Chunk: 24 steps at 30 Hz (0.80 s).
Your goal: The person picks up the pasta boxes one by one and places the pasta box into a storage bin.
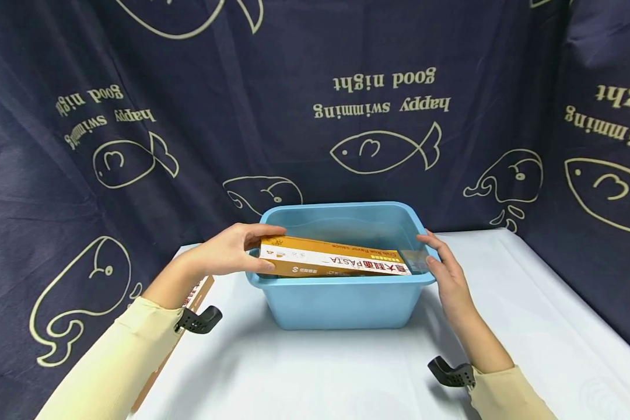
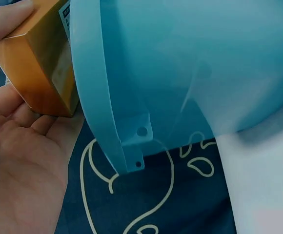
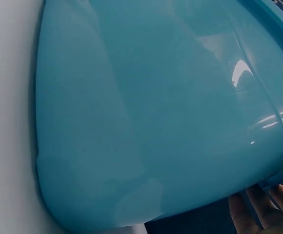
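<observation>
My left hand (image 1: 231, 249) grips the left end of an orange-and-white pasta box (image 1: 331, 256), thumb on the near side and fingers on the far side. The box slants down into a blue plastic basin (image 1: 341, 306), its left end up at the basin's rim and its right end lower inside. In the left wrist view the box's orange end (image 2: 34, 73) sits between thumb and fingers. At the basin's right side, my right hand (image 1: 448, 280) holds the rim. Only its fingers (image 3: 258, 209) show in the right wrist view, beneath the basin's edge.
Another long pasta box (image 1: 154, 376) lies on the white table (image 1: 315, 373) at the left, partly hidden under my left forearm. Dark blue cloth (image 1: 273, 116) with fish and whale drawings hangs behind the basin and along both sides.
</observation>
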Available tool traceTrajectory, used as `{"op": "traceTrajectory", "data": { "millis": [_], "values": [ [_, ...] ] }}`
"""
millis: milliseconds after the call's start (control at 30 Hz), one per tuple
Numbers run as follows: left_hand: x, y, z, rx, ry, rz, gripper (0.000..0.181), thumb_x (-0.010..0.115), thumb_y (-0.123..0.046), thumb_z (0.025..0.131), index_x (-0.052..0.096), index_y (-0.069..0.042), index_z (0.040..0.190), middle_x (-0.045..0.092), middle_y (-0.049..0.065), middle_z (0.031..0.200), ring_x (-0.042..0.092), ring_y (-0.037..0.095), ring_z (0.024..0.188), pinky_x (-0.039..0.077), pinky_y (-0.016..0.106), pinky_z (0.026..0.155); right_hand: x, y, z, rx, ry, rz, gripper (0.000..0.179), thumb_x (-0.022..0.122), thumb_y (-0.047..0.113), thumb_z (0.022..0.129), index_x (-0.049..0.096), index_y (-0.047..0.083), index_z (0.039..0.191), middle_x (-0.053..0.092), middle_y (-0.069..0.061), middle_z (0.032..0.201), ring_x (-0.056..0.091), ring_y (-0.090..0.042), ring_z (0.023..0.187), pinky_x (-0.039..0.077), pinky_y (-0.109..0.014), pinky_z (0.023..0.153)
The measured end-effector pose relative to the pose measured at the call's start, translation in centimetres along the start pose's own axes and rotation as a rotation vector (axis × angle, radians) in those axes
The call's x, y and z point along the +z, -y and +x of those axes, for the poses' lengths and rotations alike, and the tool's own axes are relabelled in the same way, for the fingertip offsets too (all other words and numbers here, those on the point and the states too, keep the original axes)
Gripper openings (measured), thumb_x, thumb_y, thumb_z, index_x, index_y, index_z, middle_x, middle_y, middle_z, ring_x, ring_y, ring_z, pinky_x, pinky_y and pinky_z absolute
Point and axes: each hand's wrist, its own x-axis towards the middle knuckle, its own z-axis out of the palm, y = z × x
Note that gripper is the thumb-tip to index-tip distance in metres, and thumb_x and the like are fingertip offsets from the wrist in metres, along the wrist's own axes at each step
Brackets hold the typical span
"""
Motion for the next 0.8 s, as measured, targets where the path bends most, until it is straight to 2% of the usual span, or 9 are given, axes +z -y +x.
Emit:
{"op": "traceTrajectory", "data": {
  "millis": [233,400,800],
  "values": [
    [0.4,-0.7,1.2,-0.036,0.052,0.038,0.069,0.077,-0.014,0.082,0.051,-0.011,0.146,0.063,0.005,0.135,0.062,0.017,0.114,0.048,0.036,0.104,0.1,0.0,0.0,0.003,0.005,0.002,0.045,0.039,0.023,0.103,0.047,0.009,0.145,0.025,-0.007,0.166,0.008,-0.03,0.157,0.003,-0.073,0.117],
    [0.7,-0.8,1.7,-0.05,0.076,0.068,0.068,0.077,-0.015,0.082,0.052,-0.012,0.145,0.065,0.003,0.132,0.062,0.015,0.11,0.049,0.027,0.097,0.0,-0.1,0.0,-0.001,0.001,0.004,0.044,0.04,0.023,0.103,0.047,0.009,0.144,0.025,-0.009,0.166,0.007,-0.03,0.157,0.002,-0.073,0.117],
    [1.1,-0.6,2.0,-0.068,0.13,0.067,0.067,0.075,-0.016,0.084,0.05,-0.012,0.146,0.066,0.003,0.126,0.061,0.015,0.106,0.049,0.031,0.093,0.0,-0.1,0.1,-0.021,-0.004,0.024,0.043,0.041,0.023,0.103,0.048,0.008,0.143,0.027,-0.009,0.165,0.009,-0.03,0.157,0.003,-0.071,0.118]
  ]
}}
